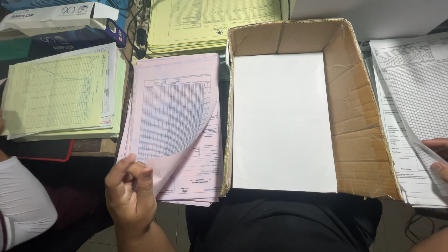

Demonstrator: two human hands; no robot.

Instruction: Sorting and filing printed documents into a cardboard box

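Note:
My left hand (130,186) pinches the lower corner of the top pink sheet (170,116) and curls it up off the pink paper stack (196,172) at centre left. Its printed table side faces me. At the right edge, my right hand (438,156) grips the lower edge of a white printed form (415,88) lying on a white form stack (396,154). Between the two stacks sits an open cardboard box (359,121) holding a pile of blank white paper (280,121).
A yellow-green form stack (56,93) lies at the left, another yellow stack (205,23) at the back. Envelope boxes (56,18) sit at top left. Another person's white sleeve (21,200) shows at lower left. My dark lap (280,224) is below the box.

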